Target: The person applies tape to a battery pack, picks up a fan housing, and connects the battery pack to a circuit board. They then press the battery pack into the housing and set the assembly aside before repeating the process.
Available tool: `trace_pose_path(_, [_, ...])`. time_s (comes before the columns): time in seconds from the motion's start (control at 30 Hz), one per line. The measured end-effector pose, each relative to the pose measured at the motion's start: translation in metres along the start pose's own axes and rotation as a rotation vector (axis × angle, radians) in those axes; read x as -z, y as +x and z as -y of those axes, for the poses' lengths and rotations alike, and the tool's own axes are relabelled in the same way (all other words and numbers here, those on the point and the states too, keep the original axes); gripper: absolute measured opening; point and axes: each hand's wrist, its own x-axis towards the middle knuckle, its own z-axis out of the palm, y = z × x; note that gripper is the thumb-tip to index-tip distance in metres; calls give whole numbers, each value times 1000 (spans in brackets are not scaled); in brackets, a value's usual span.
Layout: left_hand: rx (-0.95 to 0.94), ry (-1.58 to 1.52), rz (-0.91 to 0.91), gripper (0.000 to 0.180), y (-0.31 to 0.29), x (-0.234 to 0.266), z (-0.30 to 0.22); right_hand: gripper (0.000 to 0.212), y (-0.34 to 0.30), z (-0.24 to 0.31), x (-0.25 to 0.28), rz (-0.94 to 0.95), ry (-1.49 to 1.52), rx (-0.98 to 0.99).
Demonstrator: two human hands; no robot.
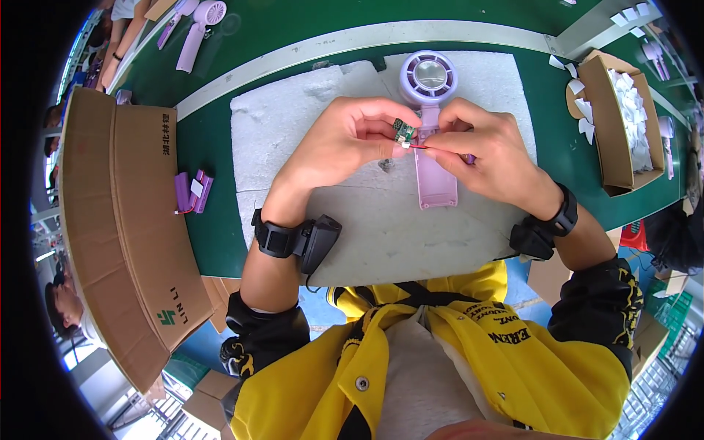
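Here we are at the fine work: our left hand [341, 139] has thumb and fingers closed on a small green circuit board [403, 130], held up over the foam sheet [330, 235] at the middle of the bench [213, 246]. Our right hand [488, 150] comes in from the other side, fingertips pinched together on the thin red wires [419, 147] at the board's white connector [405, 145]. Whether that plug is fully home, we can't tell from up here. Just behind and below our fingers lies the lilac fan [429, 77], its round head in place on the handle [438, 183], and that handle looks like an open half-shell. So, as we read it, the head is done; the board is out of the handle, so seating it and closing the shell look to be left. Something dark purple peeks from under our right hand, too hidden to name. Over on the left, purple battery packs [194, 192] lie on the bench, well apart from the fan, and at the right stands a cardboard box [614, 139] of white pieces [632, 117].
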Motion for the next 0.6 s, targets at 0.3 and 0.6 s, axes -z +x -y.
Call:
trace_pose_path(0.3, [-35, -18, -32, 30, 1, -1, -1, 10, 0, -1, 0, -3, -1, -31])
trace_pose_path(0.6, [-84, 37, -118, 30, -1, -5, -3, 10, -2, -4, -1, -19, -11, -20])
